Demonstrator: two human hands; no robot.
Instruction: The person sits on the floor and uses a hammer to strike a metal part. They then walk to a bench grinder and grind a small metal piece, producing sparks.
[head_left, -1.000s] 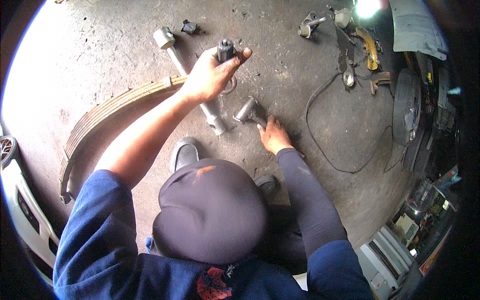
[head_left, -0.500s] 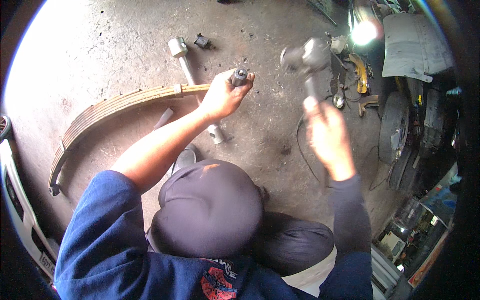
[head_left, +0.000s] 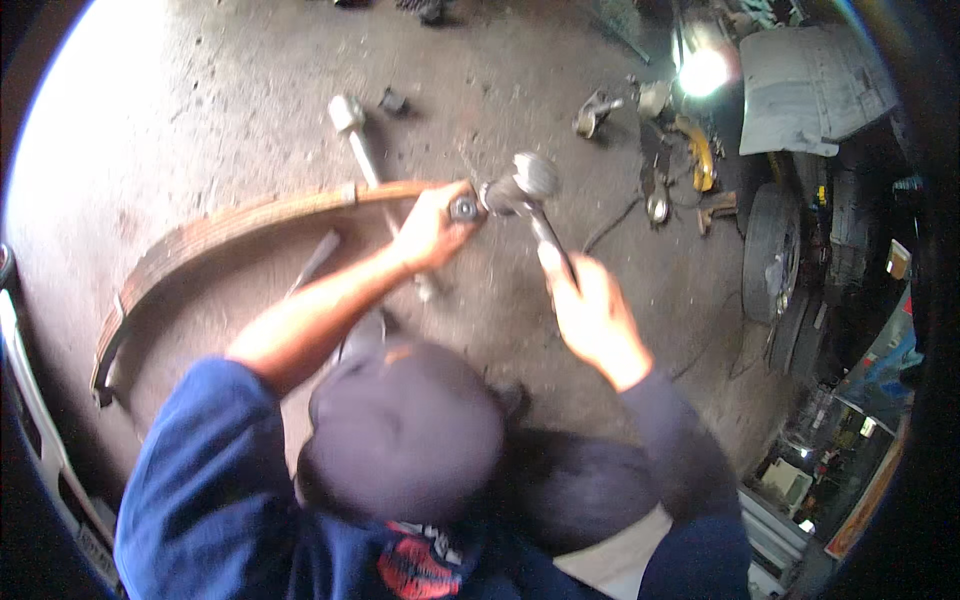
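My right hand is wrapped round the handle of a hammer. Its blurred steel head is beside my left hand; whether they touch I cannot tell. My left fingers close round a dark metal cylinder, its round end facing up. That hand is at the right end of a long, curved, rusty leaf spring lying on the floor, and hides the spring's end. Under the spring runs a silver bar with a thick socket-like head; the hand and forearm cover part of it.
A small black part lies near the bar's head. At the right are a metal fitting, a yellow curved part, a lit lamp, a grey panel and a tyre. A flat metal piece lies inside the spring's curve.
The hammer has swung left and down from the right side to beside my left hand. My left hand with the cylinder sits slightly lower and further left in view.
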